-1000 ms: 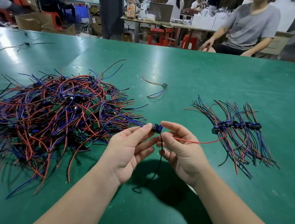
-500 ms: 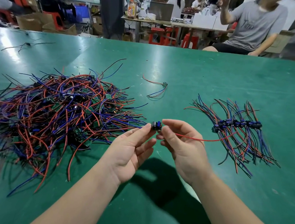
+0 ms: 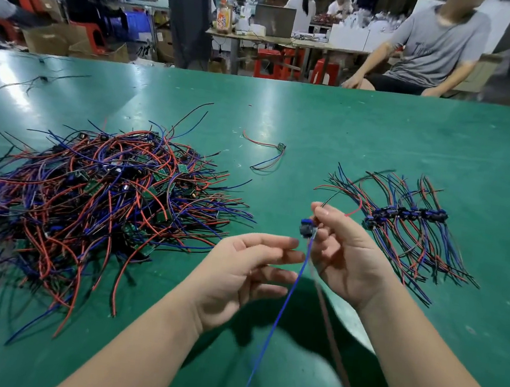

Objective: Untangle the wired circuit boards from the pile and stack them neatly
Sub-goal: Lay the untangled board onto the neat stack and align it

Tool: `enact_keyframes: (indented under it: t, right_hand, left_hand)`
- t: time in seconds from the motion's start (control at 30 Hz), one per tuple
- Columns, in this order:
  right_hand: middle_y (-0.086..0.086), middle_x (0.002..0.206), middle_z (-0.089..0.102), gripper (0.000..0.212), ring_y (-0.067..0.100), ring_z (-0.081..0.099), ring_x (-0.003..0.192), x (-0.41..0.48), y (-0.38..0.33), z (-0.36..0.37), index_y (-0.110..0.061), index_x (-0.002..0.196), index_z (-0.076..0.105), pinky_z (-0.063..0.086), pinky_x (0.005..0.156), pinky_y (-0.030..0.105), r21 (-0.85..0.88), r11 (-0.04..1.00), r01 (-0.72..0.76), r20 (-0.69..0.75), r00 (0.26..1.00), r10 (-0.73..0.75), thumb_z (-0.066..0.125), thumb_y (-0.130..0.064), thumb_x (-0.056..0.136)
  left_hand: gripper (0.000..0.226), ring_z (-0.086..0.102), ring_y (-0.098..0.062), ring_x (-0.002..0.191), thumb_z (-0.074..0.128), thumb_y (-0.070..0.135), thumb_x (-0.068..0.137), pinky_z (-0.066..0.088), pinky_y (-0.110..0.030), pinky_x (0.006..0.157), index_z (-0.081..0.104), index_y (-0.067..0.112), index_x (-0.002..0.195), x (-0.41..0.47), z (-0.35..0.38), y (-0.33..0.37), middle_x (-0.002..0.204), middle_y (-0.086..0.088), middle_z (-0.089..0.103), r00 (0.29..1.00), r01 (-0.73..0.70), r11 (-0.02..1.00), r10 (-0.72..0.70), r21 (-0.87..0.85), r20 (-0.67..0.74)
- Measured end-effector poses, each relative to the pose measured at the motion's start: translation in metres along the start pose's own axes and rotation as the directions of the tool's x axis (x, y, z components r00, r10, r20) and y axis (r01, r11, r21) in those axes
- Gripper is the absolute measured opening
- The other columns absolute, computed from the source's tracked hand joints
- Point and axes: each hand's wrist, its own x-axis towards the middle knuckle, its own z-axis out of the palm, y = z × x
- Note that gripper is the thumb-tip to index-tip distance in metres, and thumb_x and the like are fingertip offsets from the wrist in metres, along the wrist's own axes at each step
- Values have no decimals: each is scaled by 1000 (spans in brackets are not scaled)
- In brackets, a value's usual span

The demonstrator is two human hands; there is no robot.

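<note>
Holding one freed circuit board (image 3: 306, 228), most of pile (image 3: 92, 202) to go

My right hand (image 3: 345, 259) pinched it above the table (image 3: 352, 125), fingers (image 3: 331, 217) clamped on it, blue lead (image 3: 280, 318) dangling. My left hand (image 3: 237, 274) sat just beside, fingers (image 3: 277, 240) apart, holding nothing. Done: short stack (image 3: 405, 215) of boards at right. To do: big tangled pile, plus one stray board (image 3: 282, 146) beyond. Early days, I judged.

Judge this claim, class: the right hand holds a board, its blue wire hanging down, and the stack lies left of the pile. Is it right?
No. The head view shows the stack lying right of the pile, not left. The right hand does hold the board, its blue wire hanging down.
</note>
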Motion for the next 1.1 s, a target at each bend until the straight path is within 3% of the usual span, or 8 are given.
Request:
enact_keyframes:
  t: [0.07,0.13,0.33,0.57,0.73,0.9,1.1]
  right_hand:
    - [3,56,62,13,4,52,38,-1,1,0,-11,74,66,43,39,12,-116,993,-20,73,997,29,67,-8,61]
    - [5,58,63,9,6,56,42,-1,5,0,-11,67,71,46,41,14,-200,979,-36,133,989,64,68,-6,61]
    - [5,63,64,12,11,63,53,2,3,-5,-9,71,64,51,49,17,-219,976,-25,109,993,49,69,-5,61]
    - [8,65,67,25,14,67,56,3,-1,-9,-1,85,62,53,51,17,-287,958,5,77,997,18,67,-1,61]
    - [7,63,67,19,16,66,54,3,5,-9,-3,84,62,51,50,19,-426,904,19,93,995,23,68,-2,66]
    - [6,63,69,10,11,64,50,4,-12,-15,-6,74,62,49,45,15,-440,895,68,55,997,-48,68,-8,67]
    - [4,58,67,17,8,61,46,7,-30,-25,-11,69,52,47,42,14,-328,935,136,-38,987,-157,67,-16,65]
  left_hand:
    - [20,68,-13,59,66,34,72,53,-21,51,79,20,77,1,3,0,85,-8,75,999,27,999,-26,31,-36]
    - [28,68,-13,58,70,43,62,54,-21,52,78,19,73,2,3,-1,83,-9,73,997,8,997,-2,77,-71]
    - [23,68,-12,58,75,28,61,53,-19,49,71,11,75,3,-2,-5,76,-9,73,984,-26,996,40,80,-173]
    - [32,68,-14,57,71,40,62,53,-20,47,70,10,76,5,1,-4,76,-8,74,969,-25,998,38,55,-244]
    - [7,68,-18,56,73,17,77,52,-22,47,72,13,71,5,-1,-5,72,-7,71,967,4,995,21,99,-253]
    - [24,62,-16,47,68,4,82,51,-22,46,66,11,59,3,1,-4,63,-8,67,970,1,979,49,203,-238]
    - [21,61,-17,48,64,-2,81,53,-23,49,62,7,61,0,8,-5,59,-10,64,978,-6,950,70,312,-196]
